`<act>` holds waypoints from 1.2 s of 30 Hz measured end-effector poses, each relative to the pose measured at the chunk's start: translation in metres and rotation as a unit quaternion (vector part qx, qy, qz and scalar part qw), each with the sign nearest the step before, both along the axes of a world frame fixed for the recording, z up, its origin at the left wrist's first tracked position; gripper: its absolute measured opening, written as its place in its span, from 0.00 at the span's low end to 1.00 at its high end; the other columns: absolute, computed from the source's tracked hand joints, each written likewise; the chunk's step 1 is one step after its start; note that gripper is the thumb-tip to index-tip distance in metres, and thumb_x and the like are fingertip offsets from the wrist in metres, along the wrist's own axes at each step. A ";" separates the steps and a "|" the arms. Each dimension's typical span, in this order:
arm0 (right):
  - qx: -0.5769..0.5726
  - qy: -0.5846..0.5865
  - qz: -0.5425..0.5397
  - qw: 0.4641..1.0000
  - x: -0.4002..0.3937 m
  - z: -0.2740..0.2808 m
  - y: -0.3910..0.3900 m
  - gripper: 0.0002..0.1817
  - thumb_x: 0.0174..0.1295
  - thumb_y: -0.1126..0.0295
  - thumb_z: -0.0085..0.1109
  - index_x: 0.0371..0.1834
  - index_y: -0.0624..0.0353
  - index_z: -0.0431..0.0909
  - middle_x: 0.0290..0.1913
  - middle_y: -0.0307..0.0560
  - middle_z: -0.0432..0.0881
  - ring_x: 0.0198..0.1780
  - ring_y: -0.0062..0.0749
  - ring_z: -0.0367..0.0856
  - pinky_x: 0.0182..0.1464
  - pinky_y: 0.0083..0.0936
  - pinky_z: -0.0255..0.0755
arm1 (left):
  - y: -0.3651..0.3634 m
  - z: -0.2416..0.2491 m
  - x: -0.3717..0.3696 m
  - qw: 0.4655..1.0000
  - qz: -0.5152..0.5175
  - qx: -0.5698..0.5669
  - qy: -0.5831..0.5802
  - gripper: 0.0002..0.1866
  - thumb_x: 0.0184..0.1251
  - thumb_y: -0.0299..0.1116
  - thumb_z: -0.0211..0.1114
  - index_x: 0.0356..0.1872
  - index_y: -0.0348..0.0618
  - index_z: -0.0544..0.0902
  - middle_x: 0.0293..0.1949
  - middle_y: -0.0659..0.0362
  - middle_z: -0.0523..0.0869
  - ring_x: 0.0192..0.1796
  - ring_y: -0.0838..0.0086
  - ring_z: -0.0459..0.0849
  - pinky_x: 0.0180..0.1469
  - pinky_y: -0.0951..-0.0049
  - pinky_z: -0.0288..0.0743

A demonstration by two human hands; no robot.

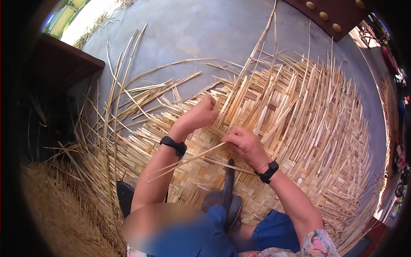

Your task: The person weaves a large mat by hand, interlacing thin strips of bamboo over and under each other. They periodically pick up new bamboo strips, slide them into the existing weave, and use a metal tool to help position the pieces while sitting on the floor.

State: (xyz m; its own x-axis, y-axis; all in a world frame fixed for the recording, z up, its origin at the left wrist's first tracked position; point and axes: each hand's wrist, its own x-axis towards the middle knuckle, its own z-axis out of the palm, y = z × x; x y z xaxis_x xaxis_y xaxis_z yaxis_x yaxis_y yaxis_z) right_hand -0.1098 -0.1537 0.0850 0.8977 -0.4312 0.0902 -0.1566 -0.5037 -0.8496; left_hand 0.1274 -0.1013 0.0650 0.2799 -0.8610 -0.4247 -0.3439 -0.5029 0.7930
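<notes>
A large woven mat of pale split-cane strips [319,171] spreads over the floor beneath both hands. My right hand [247,147] is closed in a pinch on a thin cane strip [188,160], whose loose end runs down to the left across my left forearm. Just above and to the left, my left hand [200,115] is closed over the weave beside upright strip ends; what its fingers hold is hidden. A dark, long tool or handle [229,182] lies below my right hand, by my foot. Both wrists wear black bands.
Loose cane strips [160,92] lie on the grey concrete floor [184,32] to the upper left. Long strips stick up at the left and top. A dark red-brown panel with round gold studs [324,16] stands top right, and another dark panel [70,58] is at left.
</notes>
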 end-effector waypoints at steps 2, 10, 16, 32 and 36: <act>-0.015 -0.027 -0.002 1.000 -0.002 0.000 0.001 0.10 0.62 0.75 0.68 0.46 0.51 0.86 0.40 0.41 0.82 0.41 0.39 0.85 0.42 0.31 0.80 | -0.012 0.010 0.000 0.998 -0.041 0.045 -0.024 0.14 0.63 0.23 0.69 0.49 0.30 0.81 0.45 0.55 0.89 0.45 0.72 0.86 0.46 0.71 0.80; 0.165 0.048 -0.188 0.967 0.019 -0.031 0.004 0.07 0.63 0.68 0.66 0.42 0.57 0.84 0.31 0.43 0.85 0.32 0.35 0.86 0.37 0.29 0.78 | 0.005 -0.027 0.003 0.962 0.090 0.004 0.256 0.07 0.61 0.24 0.74 0.41 0.40 0.89 0.36 0.61 0.90 0.39 0.79 0.86 0.43 0.76 0.78; 0.166 0.106 -0.280 0.940 0.039 -0.047 0.007 0.08 0.64 0.65 0.65 0.41 0.56 0.84 0.31 0.45 0.86 0.32 0.39 0.86 0.38 0.34 0.78 | 0.009 -0.014 0.012 0.941 0.045 0.039 0.333 0.14 0.62 0.22 0.72 0.50 0.37 0.88 0.49 0.59 0.90 0.50 0.75 0.88 0.59 0.70 0.79; 0.056 0.040 -0.241 0.968 0.027 -0.047 -0.006 0.27 0.63 0.76 0.60 0.67 0.60 0.69 0.55 0.53 0.74 0.44 0.42 0.82 0.54 0.37 0.78 | 0.074 -0.025 -0.022 0.947 0.094 -0.248 -0.179 0.09 0.71 0.21 0.66 0.45 0.43 0.93 0.37 0.64 0.91 0.45 0.81 0.85 0.49 0.78 0.79; 0.089 0.000 -0.353 0.931 0.021 -0.045 -0.034 0.25 0.65 0.75 0.61 0.65 0.65 0.68 0.56 0.55 0.75 0.43 0.33 0.83 0.53 0.32 0.78 | 0.075 -0.035 -0.013 0.943 0.261 -0.153 0.137 0.10 0.71 0.22 0.65 0.46 0.42 0.92 0.41 0.63 0.91 0.43 0.81 0.84 0.44 0.79 0.77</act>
